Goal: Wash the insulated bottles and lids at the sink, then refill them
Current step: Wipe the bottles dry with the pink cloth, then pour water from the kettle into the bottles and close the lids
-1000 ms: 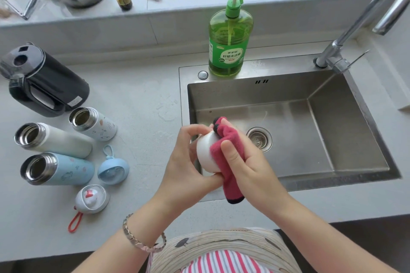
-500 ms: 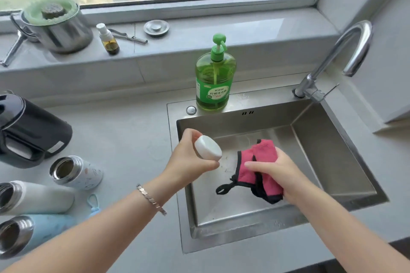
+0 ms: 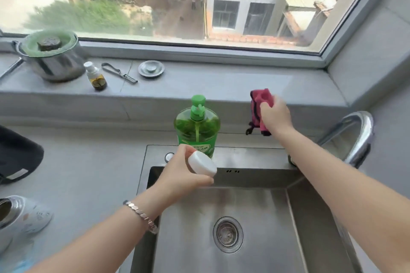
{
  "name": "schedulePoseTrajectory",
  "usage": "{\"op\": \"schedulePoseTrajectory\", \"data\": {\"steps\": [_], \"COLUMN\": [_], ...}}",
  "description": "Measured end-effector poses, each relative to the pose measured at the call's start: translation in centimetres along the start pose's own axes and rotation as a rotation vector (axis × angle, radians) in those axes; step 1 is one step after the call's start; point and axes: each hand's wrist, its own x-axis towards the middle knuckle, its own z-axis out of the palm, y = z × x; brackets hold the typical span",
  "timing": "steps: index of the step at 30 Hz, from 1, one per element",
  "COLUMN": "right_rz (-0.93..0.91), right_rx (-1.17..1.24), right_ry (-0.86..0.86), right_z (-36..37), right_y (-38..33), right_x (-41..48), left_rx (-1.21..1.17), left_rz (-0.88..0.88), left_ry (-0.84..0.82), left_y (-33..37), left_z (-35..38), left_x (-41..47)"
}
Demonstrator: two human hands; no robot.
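Note:
My left hand (image 3: pixel 180 175) holds a white bottle lid (image 3: pixel 202 163) over the back left corner of the steel sink (image 3: pixel 255 190). My right hand (image 3: pixel 274 115) grips a pink cloth (image 3: pixel 259 106) with black trim up against the front of the window ledge, right of the green dish soap bottle (image 3: pixel 197 127). An open white insulated bottle (image 3: pixel 20 217) lies on the counter at the far left, partly cut off by the frame edge. A bit of a blue bottle (image 3: pixel 22 266) shows at the bottom left.
The chrome tap (image 3: pixel 357 137) arches over the sink's right back corner. A black kettle (image 3: pixel 15 155) sits at the left edge. On the ledge stand a steel pot (image 3: pixel 53 60), a small dropper bottle (image 3: pixel 95 76), a peeler (image 3: pixel 119 73) and a sink plug (image 3: pixel 151 69).
My right hand lifted the pink cloth out of the sink up to the ledge behind it. The lid stayed in my left hand. My view tilted up toward the window.

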Motion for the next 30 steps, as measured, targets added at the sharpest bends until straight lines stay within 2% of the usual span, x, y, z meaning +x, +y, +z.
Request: {"op": "schedulePoseTrajectory", "data": {"steps": [2, 4, 6, 8, 10, 14, 17, 19, 21, 23, 25, 27, 30], "right_rz": [-0.229, -0.366, -0.356, -0.284, -0.233, -0.216, -0.188, -0.155, -0.203, -0.267, -0.217, -0.164, -0.175], "right_rx": [-0.090, -0.250, -0.463, -0.699, -0.802, -0.688, -0.573, -0.425, -0.319, -0.195, -0.053, -0.047, -0.123], "right_ry": [0.160, 0.243, 0.122, -0.145, -0.272, -0.184, -0.097, -0.109, -0.154, -0.296, -0.558, -0.779, -0.887], "right_z": [0.4, 1.7, 3.6, 5.6, 6.6, 6.3, 6.4, 6.0, 5.0, 3.9, 3.7, 4.6, 7.2], "right_y": [-0.9, -0.7, 0.5, 2.1, 3.2, 2.7, 2.1, 1.6, 0.8, -0.3, -2.5, -4.4, -6.1], "right_x": [3.8, 7.1, 9.4, 10.2, 10.3, 8.6, 3.7, -0.8, -5.9, -10.8, -16.4, -21.3, -26.6], "left_rx": [-0.008, -0.004, -0.017, -0.032, -0.057, -0.123, -0.180, -0.195, -0.203, -0.185, -0.157, -0.129, -0.064], "left_rz": [-0.032, -0.045, -0.052, -0.054, -0.052, -0.041, -0.036, -0.031, -0.022, -0.010, -0.002, -0.011, -0.008], "left_ry": [0.026, 0.048, 0.077, 0.116, 0.150, 0.188, 0.217, 0.238, 0.251, 0.246, 0.237, 0.248, 0.231], "left_y": [0.4, 0.6, 0.9, 1.0, 0.8, 0.2, -0.4, -1.1, -1.8, -2.6, -3.7, -5.3, -7.7], "left_z": [0.0, -0.1, -0.1, -0.2, -0.2, -0.4, -0.8, -1.4, -2.4, -3.0, -3.6, -4.2, -5.3], "left_x": [0.8, 1.5, 1.9, 2.2, 2.1, 1.3, -0.5, -2.4, -5.2, -7.8, -11.0, -13.8, -17.2]}}
